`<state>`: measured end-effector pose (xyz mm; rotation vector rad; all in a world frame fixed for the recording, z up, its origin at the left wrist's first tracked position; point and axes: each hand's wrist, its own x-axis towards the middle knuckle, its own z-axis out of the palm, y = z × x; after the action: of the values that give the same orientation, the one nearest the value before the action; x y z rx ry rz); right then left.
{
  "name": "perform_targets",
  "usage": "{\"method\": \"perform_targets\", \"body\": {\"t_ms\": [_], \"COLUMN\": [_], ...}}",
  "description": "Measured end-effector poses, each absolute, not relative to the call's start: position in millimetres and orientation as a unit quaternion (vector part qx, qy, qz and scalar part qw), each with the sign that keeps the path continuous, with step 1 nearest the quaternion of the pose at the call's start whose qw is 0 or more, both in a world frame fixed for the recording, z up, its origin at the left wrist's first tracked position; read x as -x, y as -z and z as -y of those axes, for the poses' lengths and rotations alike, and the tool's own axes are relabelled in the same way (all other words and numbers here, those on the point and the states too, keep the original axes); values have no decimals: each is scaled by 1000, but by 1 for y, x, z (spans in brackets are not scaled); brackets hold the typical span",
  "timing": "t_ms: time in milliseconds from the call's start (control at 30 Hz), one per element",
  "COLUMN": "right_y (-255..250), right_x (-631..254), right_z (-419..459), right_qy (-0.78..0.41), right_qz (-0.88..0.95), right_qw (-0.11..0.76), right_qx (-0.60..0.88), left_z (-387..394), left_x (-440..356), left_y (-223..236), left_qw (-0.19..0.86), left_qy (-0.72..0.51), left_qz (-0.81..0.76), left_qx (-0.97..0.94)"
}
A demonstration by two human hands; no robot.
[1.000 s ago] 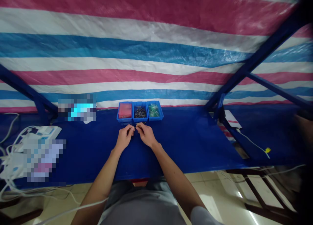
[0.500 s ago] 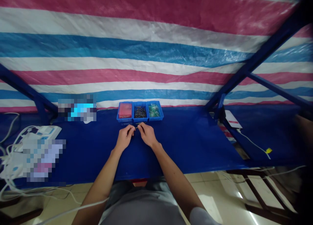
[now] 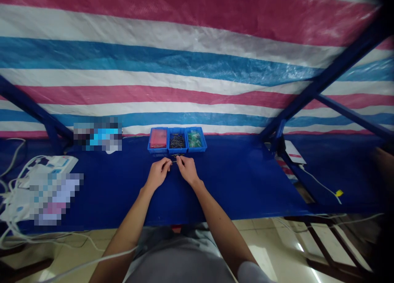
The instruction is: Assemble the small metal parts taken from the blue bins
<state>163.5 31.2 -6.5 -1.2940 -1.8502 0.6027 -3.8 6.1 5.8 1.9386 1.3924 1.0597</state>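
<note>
The slender piece [image 3: 174, 162] lay level, or nearly so, in the gap between my two hands, above the blue table [image 3: 234, 180] and just on my side of the trays. My left hand [image 3: 156, 174] had one end of it, thumb and forefinger closed to a pinch with no gap that I could see. My right hand [image 3: 188, 170] had its fingertips at the other end, nearly closed; whether they gripped it or only hovered there, I cannot tell.

Work this fine, I judged, wanted a light pinch near the end, both wrists low and steady, and the two hands brought in line so that the piece did not tilt or roll away.

Just beyond my fingers were a few loose thin bits [image 3: 178, 155], then three blue trays [image 3: 197, 149] side by side: red flat stuff [image 3: 158, 138] at left, dark slender pieces [image 3: 177, 141] in the middle, green stuff [image 3: 194, 138] at right.

My knuckles hid the tips of the piece, and it was too small for me to make out its shape. The undersides of my fingers were out of sight, and the green stuff was hard to tell apart. At the far right edge, another person's hand [image 3: 385, 159] was blurred and cut off.
</note>
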Motion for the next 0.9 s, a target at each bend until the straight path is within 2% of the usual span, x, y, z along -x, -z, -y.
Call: {"method": "perform_targets", "body": {"t_ms": [367, 600, 733, 900], "right_y": [0, 0, 0, -8], "right_x": [-166, -173, -183, -189], "right_z": [-31, -34, -37, -40], "right_qy": [-315, -377, -351, -248], "right_qz": [698, 692, 663, 610], "right_qw": [433, 429, 472, 554], "right_qx": [476, 442, 463, 509], "left_z": [-6, -7, -10, -13], "left_x": [4, 7, 10, 13], "left_y": [-7, -3, 0, 3], "left_qw": [258, 263, 298, 323], "left_qy": [-392, -412, -447, -478], "left_qz": [-522, -522, -531, -546], "left_qx": [-713, -699, -655, -608]}}
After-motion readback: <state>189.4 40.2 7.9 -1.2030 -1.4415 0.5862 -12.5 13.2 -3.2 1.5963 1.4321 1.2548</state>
